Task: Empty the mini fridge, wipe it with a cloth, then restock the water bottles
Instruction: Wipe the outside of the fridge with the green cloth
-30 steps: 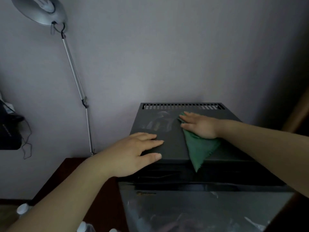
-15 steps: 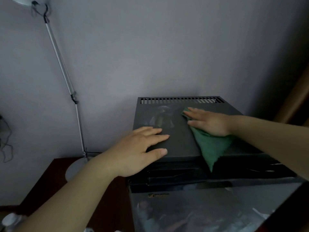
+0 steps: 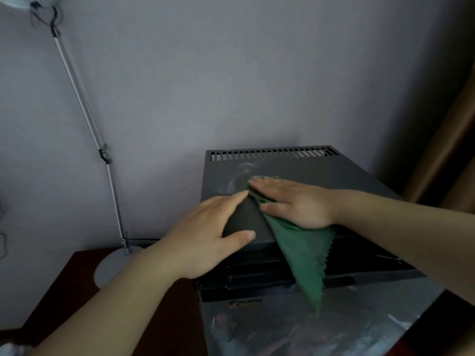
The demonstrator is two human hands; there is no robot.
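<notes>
On top of the mini fridge (image 3: 334, 181), near its front edge, both hands lie flat with fingers straight, grasping nothing. The left hand (image 3: 205, 237) rests on the bare black top at the front left corner, its thumb lying along the front edge. The right hand (image 3: 295, 201) presses down on a green cloth (image 3: 303, 253), fingers pointing left. The two hands' fingertips are just beside each other.

One pointed corner of the cloth, with a zigzag-cut edge, hangs over the front edge and down across the top of the door. Behind the right hand the top is bare back to a row of vent slots (image 3: 272, 153) along the rear edge. To the right of the right forearm it is bare out to the side edge.

The fridge's top is matte black and its back stands close to a plain grey wall (image 3: 231, 73). Its door front (image 3: 308, 325) is glossy, with dim reflections. Left of the fridge lies a dark red-brown tabletop (image 3: 64, 286). A silver lamp (image 3: 84, 106) stands on it, its round base near the fridge's left side and its thin pole leaning up and to the left. A brown wooden edge (image 3: 442, 155) runs up the far right.
</notes>
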